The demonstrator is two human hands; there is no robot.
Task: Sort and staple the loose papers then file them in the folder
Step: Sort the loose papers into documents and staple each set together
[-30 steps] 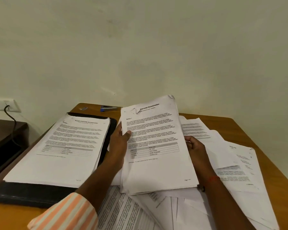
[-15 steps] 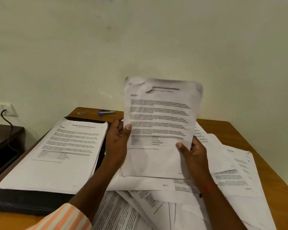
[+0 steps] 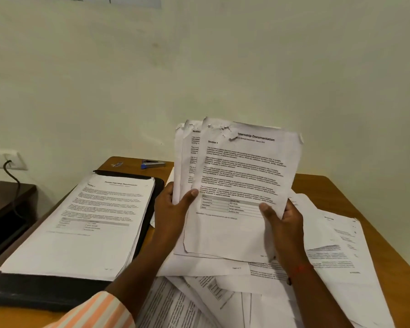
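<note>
White printed sheets (image 3: pixel 242 185), torn at the top corners, fan upright, pinched in left grip (image 3: pixel 173 209) and right grip (image 3: pixel 283 223).

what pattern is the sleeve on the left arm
Orange and white stripes on the sleeve, seen in the head view.

Illumination is dim, warm and even, without glare. Soft shadows fall beneath the papers (image 3: pixel 244 183) and along the folder (image 3: pixel 40 292). Wide-angle distortion bends the desk (image 3: pixel 341 185) edges. Fine print is slightly blurred; headings remain legible.
</note>
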